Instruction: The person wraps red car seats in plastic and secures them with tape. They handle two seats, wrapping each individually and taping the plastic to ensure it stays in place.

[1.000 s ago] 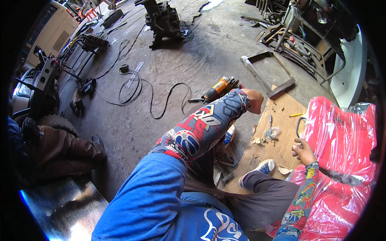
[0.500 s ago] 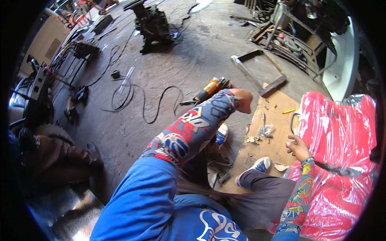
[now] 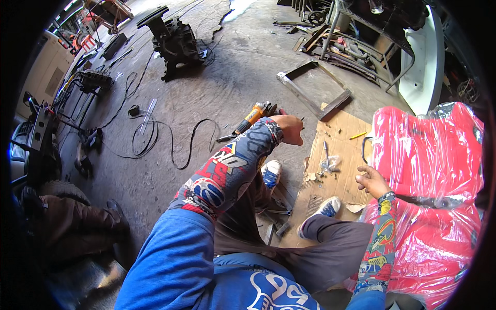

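Note:
My left hand reaches across past an orange-and-black angle grinder on the concrete floor. Its fingers are curled together and partly turned away, so whatever they hold stays hidden. Over the edge of a cardboard sheet, my right hand hovers with loosely bent, spread fingers and nothing in it. On the cardboard lie a yellow pencil-like stick, a slim metal rod, a small clear plastic bag and several small metal pieces. Beside the right hand are red cushion-like items wrapped in clear plastic.
A rectangular metal frame lies beyond the cardboard. Black cable snakes over the floor at left. Farther off stand a dark machine part and a rack of scrap metal. Another person's brown-clad leg is at left.
The view has shifted, so the floor items appear farther left. My left hand keeps its place by the grinder, and my right hand stays near the red wrapped items.

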`<action>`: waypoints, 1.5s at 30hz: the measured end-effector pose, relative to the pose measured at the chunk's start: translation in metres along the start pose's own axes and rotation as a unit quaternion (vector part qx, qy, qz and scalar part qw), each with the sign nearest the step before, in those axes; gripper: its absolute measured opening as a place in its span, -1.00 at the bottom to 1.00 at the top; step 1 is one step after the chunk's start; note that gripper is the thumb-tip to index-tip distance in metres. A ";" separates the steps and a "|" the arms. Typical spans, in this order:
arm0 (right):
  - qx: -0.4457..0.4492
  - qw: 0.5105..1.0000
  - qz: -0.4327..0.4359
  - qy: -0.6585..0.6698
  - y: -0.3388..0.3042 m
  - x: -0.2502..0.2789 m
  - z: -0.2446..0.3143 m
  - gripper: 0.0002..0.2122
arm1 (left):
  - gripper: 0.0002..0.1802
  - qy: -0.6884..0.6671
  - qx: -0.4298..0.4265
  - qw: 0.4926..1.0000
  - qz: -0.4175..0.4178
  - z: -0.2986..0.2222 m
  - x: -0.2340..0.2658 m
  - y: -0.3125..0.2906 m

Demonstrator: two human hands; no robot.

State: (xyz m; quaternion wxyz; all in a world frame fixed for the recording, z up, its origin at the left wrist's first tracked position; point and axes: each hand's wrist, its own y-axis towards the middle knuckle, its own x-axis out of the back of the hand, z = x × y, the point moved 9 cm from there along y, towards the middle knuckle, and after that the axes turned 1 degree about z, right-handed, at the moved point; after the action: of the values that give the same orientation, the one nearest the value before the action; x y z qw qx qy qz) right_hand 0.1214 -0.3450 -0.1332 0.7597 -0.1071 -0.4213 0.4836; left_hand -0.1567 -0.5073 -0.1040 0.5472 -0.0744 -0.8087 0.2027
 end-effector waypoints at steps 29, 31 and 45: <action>0.003 0.989 -0.058 -0.137 0.017 0.013 -0.024 -0.45 | -0.49 -0.047 0.016 0.999 0.000 0.002 0.008 -0.006; 0.001 0.989 -0.060 -0.138 0.016 0.013 -0.021 -0.45 | -0.48 -0.045 0.017 0.998 -0.029 -0.001 0.013 -0.011; 0.008 0.991 -0.055 -0.118 0.017 0.011 -0.022 -0.43 | -0.49 -0.060 0.035 0.998 -0.007 0.000 0.010 -0.010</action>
State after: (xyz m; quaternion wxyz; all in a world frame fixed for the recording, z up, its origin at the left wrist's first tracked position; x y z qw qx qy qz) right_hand 0.1285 -0.3218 -0.1504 0.7311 -0.0201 -0.5094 0.4533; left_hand -0.1597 -0.5136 -0.0916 0.5012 -0.0371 -0.8331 0.2309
